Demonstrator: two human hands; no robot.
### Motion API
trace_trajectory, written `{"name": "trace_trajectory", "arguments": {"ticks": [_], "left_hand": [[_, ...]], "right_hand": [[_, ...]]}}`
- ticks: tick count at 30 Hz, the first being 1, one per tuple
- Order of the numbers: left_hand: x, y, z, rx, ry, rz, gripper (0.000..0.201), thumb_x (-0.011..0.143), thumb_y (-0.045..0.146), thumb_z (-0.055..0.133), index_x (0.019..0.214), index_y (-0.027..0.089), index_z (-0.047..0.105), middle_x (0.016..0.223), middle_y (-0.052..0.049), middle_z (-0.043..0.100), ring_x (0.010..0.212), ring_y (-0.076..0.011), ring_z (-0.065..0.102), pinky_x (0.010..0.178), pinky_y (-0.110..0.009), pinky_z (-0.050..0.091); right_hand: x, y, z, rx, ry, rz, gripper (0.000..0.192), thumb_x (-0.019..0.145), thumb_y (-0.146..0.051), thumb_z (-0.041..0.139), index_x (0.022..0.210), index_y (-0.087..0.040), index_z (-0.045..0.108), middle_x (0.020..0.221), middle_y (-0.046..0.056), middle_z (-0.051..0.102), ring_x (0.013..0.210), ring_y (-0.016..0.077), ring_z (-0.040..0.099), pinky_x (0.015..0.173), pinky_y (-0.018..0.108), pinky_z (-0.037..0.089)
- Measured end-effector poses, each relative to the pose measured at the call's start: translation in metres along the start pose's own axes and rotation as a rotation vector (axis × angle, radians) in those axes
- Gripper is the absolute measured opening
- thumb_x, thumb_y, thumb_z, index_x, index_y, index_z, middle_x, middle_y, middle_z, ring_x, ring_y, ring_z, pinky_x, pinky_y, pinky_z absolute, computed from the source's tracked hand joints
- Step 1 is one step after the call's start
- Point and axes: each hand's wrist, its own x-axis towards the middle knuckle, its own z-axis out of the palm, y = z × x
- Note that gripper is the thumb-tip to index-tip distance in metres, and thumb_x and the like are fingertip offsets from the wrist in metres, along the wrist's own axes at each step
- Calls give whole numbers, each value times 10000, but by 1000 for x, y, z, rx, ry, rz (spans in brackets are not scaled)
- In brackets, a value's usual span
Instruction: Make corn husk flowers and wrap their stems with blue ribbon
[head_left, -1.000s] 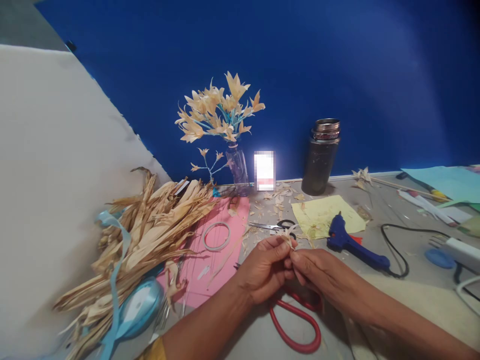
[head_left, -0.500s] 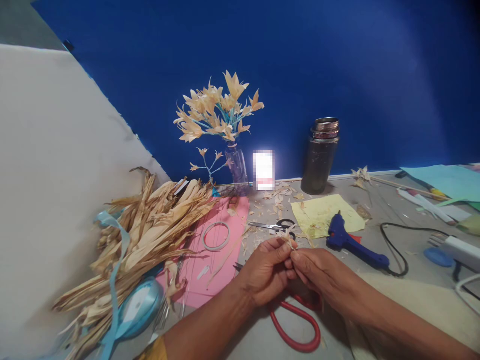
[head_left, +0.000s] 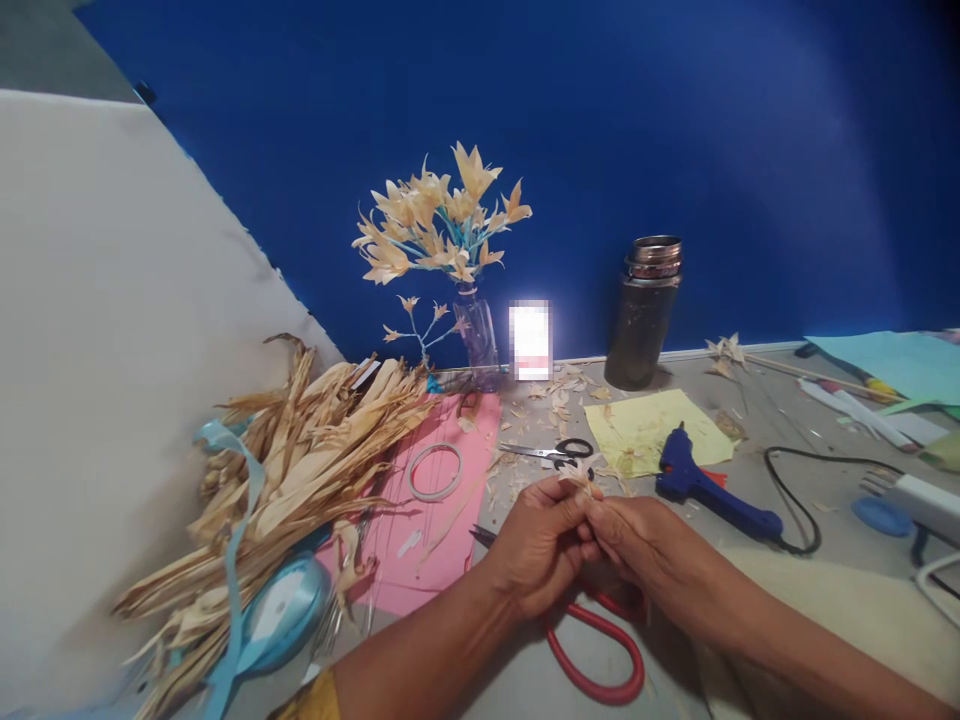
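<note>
A small pale corn husk flower [head_left: 577, 475] is pinched between both my hands, its petals pointing up and away. My left hand [head_left: 544, 540] is closed, with thumb and forefinger at the flower's base. Against it, my right hand [head_left: 626, 530] is closed too, its thumb and fingertips gripping the same base. My fingers hide the lower end of the flower. Just beyond them lie black-handled scissors [head_left: 547, 453], open on the table. Below my hands, the large scissors with red handles [head_left: 600, 655] are partly covered by my left wrist.
Dried corn husks [head_left: 322, 450] and a blue ribbon roll [head_left: 285, 610] lie left, beside pink paper [head_left: 450, 540] with a tape ring [head_left: 436, 471]. Husk flowers stand in a glass bottle [head_left: 478, 345] near a dark flask [head_left: 643, 315]. A blue glue gun [head_left: 712, 495] with cord lies right.
The flower has turned slightly between my fingertips, and its petals show more openly. Both hands stay in nearly the same place; the whole view has shifted a little.
</note>
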Motion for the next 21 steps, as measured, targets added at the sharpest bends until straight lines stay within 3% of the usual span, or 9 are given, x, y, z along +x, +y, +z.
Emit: {"name": "trace_trajectory", "arguments": {"ticks": [5, 9, 13, 21], "left_hand": [[3, 4, -5, 0, -44, -12, 354, 566, 288, 941, 743, 100, 698, 570, 19, 566, 510, -71, 520, 512, -185, 464], [5, 11, -10, -35, -58, 29, 312, 614, 248, 920, 733, 99, 673, 575, 33, 535, 517, -44, 465, 529, -170, 424], [5, 13, -13, -11, -79, 51, 295, 658, 274, 896, 745, 106, 670, 527, 37, 508, 509, -56, 456, 522, -178, 392], [3, 7, -9, 32, 4, 93, 341, 606, 296, 923, 721, 113, 659, 524, 26, 544, 522, -72, 496, 545, -193, 404]], "right_hand": [[0, -1, -1, -44, 16, 7, 479, 1009, -550, 353, 665, -223, 415, 617, -26, 491, 568, 127, 449, 547, 255, 366], [0, -9, -4, -62, 105, 112, 436, 936, -574, 486, 686, -216, 496, 571, -43, 510, 480, 123, 512, 478, 247, 381], [-1, -11, -4, -4, 106, 204, 480, 926, -604, 454, 634, -225, 488, 509, -47, 545, 371, 123, 548, 395, 235, 397], [-2, -4, -1, -37, 137, 122, 490, 971, -574, 369, 614, -249, 459, 452, -46, 553, 352, 127, 541, 386, 234, 414]]}}
